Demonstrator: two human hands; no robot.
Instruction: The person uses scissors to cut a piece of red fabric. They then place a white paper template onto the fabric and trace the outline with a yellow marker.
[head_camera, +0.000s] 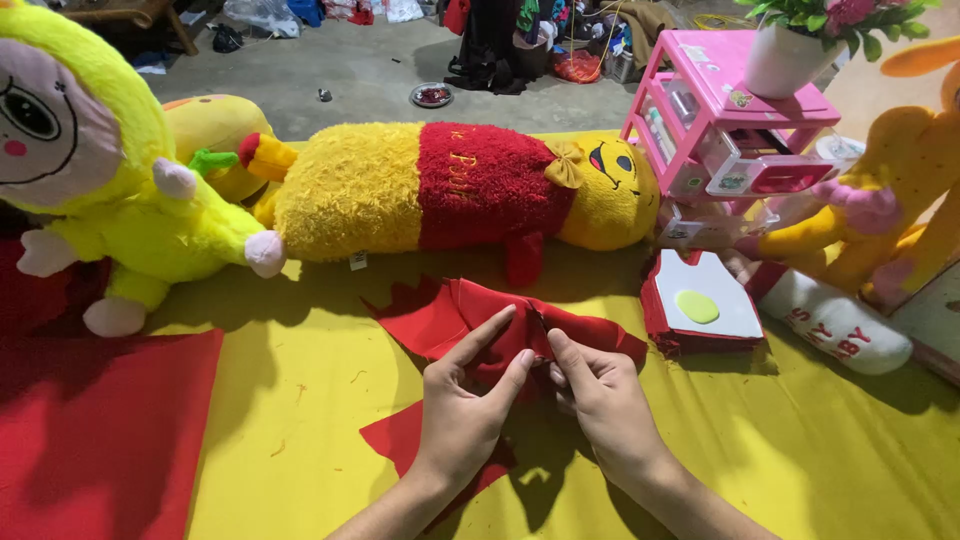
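Observation:
Both my hands meet over a pile of red felt pieces (452, 312) lying on a yellow cloth (300, 400). My left hand (468, 400) pinches a red felt piece between thumb and forefinger, its index finger stretched out along the fabric. My right hand (598, 392) grips the same red felt from the right, fingers curled on its edge. Another red felt scrap (395, 440) lies partly under my left wrist.
A long yellow plush toy with a red shirt (450, 190) lies behind the felt. A yellow doll (110, 170) sits at left, a large red sheet (90, 430) below it. A stack of red cut-outs topped by a white template (700, 300) and pink drawers (720, 130) stand at right.

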